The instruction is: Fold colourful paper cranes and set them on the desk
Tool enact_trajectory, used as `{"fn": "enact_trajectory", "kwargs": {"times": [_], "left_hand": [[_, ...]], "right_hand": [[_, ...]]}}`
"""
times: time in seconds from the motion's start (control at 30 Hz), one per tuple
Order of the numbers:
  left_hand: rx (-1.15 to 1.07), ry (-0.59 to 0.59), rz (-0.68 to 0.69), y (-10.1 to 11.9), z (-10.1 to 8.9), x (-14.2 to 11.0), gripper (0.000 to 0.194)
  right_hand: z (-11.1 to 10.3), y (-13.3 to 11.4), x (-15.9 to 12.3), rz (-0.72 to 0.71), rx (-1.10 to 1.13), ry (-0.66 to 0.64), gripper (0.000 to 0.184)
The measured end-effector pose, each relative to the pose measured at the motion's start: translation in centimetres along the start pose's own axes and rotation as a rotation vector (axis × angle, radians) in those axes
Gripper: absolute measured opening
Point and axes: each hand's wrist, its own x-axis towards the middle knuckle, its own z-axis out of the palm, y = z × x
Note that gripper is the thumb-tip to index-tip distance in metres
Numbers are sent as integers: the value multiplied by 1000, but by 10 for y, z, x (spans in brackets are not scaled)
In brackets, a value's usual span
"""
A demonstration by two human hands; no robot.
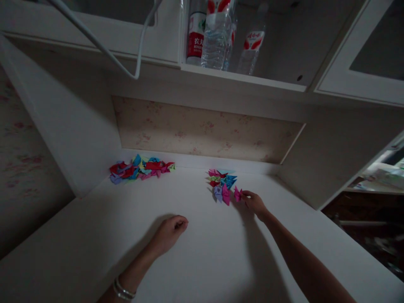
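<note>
Between the fingertips of my right hand (pixel 253 203) is a pink origami paper crane (pixel 237 194), at the right edge of a small group of folded paper cranes. That group has a magenta crane (pixel 225 195), a lavender crane (pixel 218 193) and a blue crane (pixel 228 181), with red and green ones behind. My left hand (pixel 171 231) rests on the white desktop (pixel 202 261) with its fingers curled in and nothing visible in them. Farther left, against the back edge, lies a larger heap of colourful folded papers (pixel 145 167), overlapping one another.
Above the desk, an open shelf (pixel 274 82) holds water bottles (pixel 216 38) and a red-and-white can (pixel 196 38). A white cable (pixel 104 48) hangs down at the upper left. White side panels (pixel 315 155) bound the desk, and floral wallpaper (pixel 195 128) covers the back.
</note>
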Motion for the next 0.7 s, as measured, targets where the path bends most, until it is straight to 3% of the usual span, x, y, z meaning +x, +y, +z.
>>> {"fn": "enact_trajectory", "kwargs": {"times": [0.33, 0.7], "left_hand": [[19, 2, 28, -1, -1, 0, 27], [48, 16, 20, 1, -1, -1, 28]], "right_hand": [[13, 14, 15, -69, -194, -49, 30], [14, 22, 15, -76, -244, -49, 32]]}}
